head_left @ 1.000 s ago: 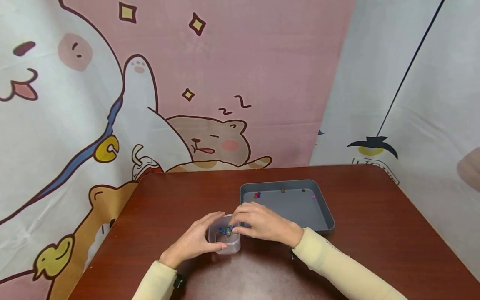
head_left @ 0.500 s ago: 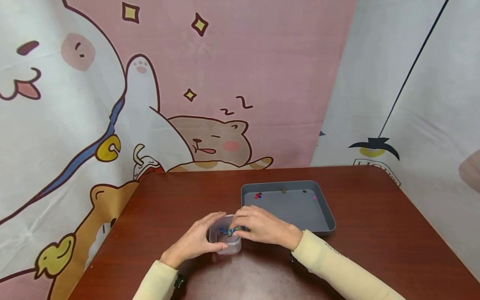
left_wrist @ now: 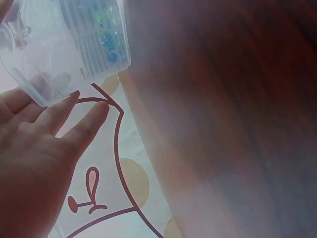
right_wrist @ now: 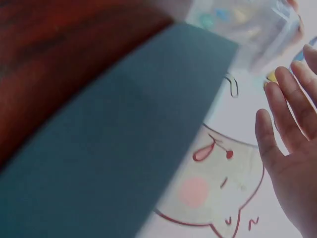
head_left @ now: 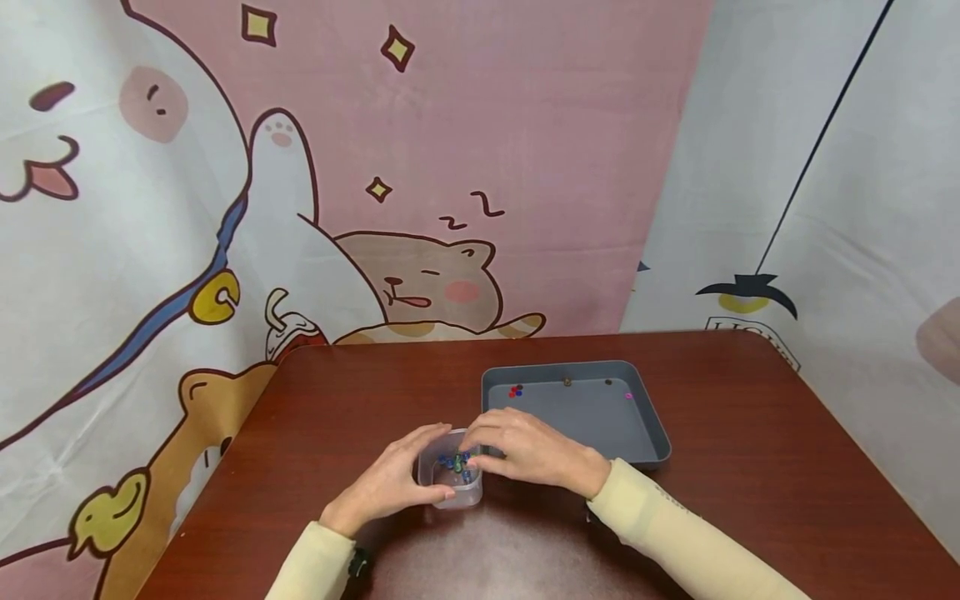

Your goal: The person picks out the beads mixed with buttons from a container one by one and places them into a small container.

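Note:
A small clear plastic container [head_left: 465, 497] stands on the table, tilted views of it showing in both wrist views. Several blue and green beads [head_left: 457, 463] lie inside, most toward its far right side. My left hand [head_left: 393, 479] grips the container from the left, thumb at the near wall and fingers along the far rim. My right hand [head_left: 521, 446] is over the right rim, thumb and forefinger apart above the beads. In the right wrist view its other fingers [right_wrist: 290, 106] are spread and nearly straight; the thumb tip is hidden there.
A shallow grey tray [head_left: 652, 417] lies behind and right of the container, partly under the right forearm's reach. Along its back are red and blue beads [head_left: 515, 391], a brown bead [head_left: 567, 382], a dark bead [head_left: 608, 382] and a pink piece [head_left: 628, 396].
The right fingers have shifted slightly over the beads, and a blue bead now shows nearer the container's front. The left hand keeps its grip on the container.

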The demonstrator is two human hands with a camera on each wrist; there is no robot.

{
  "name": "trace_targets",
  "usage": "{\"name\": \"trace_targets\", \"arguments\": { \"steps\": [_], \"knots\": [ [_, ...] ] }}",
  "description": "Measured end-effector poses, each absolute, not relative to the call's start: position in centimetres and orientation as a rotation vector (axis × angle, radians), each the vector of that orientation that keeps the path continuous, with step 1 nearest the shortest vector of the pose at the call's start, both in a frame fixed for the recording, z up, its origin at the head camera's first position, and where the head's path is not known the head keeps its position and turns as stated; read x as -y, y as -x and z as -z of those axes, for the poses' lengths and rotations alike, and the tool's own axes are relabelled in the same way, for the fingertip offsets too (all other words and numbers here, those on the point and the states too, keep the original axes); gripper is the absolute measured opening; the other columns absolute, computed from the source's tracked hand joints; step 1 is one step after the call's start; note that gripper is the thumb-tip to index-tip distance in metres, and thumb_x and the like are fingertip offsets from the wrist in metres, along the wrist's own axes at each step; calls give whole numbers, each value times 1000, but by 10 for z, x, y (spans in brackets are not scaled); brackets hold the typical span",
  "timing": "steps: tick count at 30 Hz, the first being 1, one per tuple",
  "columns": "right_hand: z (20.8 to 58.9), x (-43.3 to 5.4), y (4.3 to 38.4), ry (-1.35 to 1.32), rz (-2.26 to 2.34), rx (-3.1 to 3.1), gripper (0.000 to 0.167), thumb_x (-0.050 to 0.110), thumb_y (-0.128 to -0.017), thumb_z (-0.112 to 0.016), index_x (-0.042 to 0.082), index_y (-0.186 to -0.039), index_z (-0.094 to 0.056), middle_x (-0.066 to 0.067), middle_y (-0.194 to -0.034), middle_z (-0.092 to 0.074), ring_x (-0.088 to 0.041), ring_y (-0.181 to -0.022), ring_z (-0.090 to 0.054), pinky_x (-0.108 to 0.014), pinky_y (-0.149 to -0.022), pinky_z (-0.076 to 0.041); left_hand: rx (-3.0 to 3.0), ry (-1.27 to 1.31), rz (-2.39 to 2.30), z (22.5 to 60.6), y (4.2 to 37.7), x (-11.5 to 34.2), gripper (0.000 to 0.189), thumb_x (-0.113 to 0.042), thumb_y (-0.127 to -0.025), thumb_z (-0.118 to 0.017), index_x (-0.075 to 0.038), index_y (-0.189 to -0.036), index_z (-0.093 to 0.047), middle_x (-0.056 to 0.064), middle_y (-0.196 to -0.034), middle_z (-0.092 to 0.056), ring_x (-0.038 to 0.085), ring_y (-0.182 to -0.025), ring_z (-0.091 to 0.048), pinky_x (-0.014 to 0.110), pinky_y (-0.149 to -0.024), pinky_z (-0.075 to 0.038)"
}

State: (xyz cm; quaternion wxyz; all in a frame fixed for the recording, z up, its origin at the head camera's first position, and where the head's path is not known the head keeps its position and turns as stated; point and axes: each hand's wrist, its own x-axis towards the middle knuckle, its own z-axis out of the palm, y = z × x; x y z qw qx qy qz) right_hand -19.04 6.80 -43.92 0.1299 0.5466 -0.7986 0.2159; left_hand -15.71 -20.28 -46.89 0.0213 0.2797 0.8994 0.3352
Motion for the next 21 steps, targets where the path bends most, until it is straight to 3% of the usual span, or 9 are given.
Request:
{"name": "trace_targets", "arguments": {
  "steps": [8, 21],
  "knots": [
    [407, -98, 199, -1447, -794, 2397, 28, 28, -100, -71, 15, -125, -73, 4, -126, -70, -13, -120, -64, -39, -101, -53, -2781, -837, -1048, 469, 157, 203, 88, -50, -80, -87, -15, -152, -51, 6, -154, -50, 25, -138, -51, 55, -109, -44],
    [394, -168, 230, -1212, -872, 2491, 29, 17, -96, -77, 15, -124, -74, 4, -127, -69, -16, -119, -65, -42, -95, -55, -2785, -806, -1038, 468, 156, 202, 91, -51, -79, -88, -12, -152, -51, 7, -154, -50, 26, -138, -51, 56, -110, -43]
  ]
}}
